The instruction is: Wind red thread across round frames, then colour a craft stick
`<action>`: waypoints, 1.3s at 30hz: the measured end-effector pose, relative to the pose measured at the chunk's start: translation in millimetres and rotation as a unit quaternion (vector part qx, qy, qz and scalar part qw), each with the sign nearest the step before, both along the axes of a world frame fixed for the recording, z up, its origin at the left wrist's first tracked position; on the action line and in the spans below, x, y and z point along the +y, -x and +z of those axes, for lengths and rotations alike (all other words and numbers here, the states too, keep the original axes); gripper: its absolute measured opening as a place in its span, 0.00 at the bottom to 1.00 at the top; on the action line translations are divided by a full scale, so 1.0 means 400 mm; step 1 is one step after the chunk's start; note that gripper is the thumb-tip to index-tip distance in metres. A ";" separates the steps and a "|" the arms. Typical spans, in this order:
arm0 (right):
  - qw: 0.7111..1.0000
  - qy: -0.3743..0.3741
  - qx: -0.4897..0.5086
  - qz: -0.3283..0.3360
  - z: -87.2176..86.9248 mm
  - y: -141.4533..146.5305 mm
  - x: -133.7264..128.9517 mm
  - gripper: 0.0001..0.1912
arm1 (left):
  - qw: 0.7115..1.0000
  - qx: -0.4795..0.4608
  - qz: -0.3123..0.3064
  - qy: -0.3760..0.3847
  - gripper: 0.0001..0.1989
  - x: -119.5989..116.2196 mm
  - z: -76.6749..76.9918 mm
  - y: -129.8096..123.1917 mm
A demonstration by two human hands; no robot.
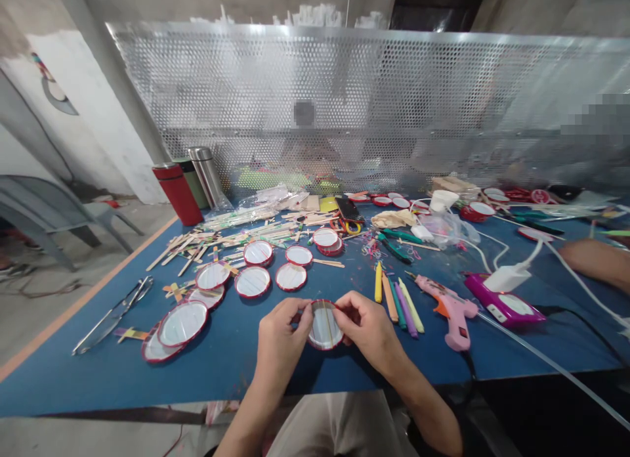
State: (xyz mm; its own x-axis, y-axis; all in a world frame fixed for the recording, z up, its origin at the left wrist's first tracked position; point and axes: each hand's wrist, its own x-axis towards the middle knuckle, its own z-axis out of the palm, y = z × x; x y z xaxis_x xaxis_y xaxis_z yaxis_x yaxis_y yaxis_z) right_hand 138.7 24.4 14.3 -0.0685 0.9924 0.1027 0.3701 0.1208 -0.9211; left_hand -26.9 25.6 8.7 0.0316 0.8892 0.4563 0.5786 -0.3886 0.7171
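Toward the left of the blue worktop (221,381), two white round discs with red rims (184,322) overlap off-centre, so a stray brush of the left hand (283,329) could slide the upper one off. At the middle, near the front edge, both hands hold a pale round disc with a red rim and a thin line down its face (325,332); uneven pressure from the two sides could bend the rim, and one loosened pinch could let it tip. Farther right, a pink glue gun (455,312) lies with its nozzle just beside the coloured wax sticks (404,309); if hot, which I cannot tell, it might soften them. Its long translucent rod (551,371) juts past the front edge, where an outward elbow could catch it.

As for pose, the left forearm slants up and inward, thumb and fingers clamped on the held disc's left rim. The right hand (367,326) mirrors it, pinching the upper right rim, wrist angled inward from the lower right.
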 end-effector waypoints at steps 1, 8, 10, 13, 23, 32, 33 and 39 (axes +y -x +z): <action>1.000 -0.002 -0.001 0.001 -0.001 0.000 0.000 0.08 | 1.000 -0.012 -0.002 0.013 0.08 0.001 0.002 -0.001; 0.999 -0.002 0.032 0.024 -0.004 -0.002 -0.004 0.08 | 0.980 -0.133 -0.043 0.142 0.11 0.004 0.011 -0.010; 0.999 0.000 0.042 0.030 -0.003 -0.003 -0.004 0.09 | 0.979 -0.146 -0.046 0.135 0.10 0.004 0.015 -0.011; 0.998 0.003 0.053 0.035 0.001 -0.004 -0.004 0.09 | 0.979 -0.152 -0.047 0.130 0.09 0.003 0.016 -0.008; 0.998 0.013 0.049 0.028 0.008 -0.003 -0.008 0.10 | 0.975 -0.160 -0.048 0.147 0.10 0.006 -0.004 -0.002; 0.997 0.033 0.075 -0.004 0.012 -0.004 -0.004 0.11 | 0.929 -0.262 -0.074 0.249 0.17 0.007 0.001 -0.009; 0.997 0.034 0.074 -0.003 0.012 -0.004 -0.004 0.11 | 0.929 -0.263 -0.072 0.249 0.17 0.006 0.003 -0.009; 0.993 0.045 0.102 0.028 0.008 -0.003 -0.004 0.15 | 0.935 -0.249 -0.085 0.236 0.16 0.005 0.012 -0.004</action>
State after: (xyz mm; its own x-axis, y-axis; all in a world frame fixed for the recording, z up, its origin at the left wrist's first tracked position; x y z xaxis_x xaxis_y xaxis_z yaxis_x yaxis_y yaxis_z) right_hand 140.0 23.0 17.7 -0.1104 0.9934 0.0316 0.1695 0.0501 -0.9843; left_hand -25.2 27.5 13.5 0.0793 0.9968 0.0105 0.0857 -0.0173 0.9962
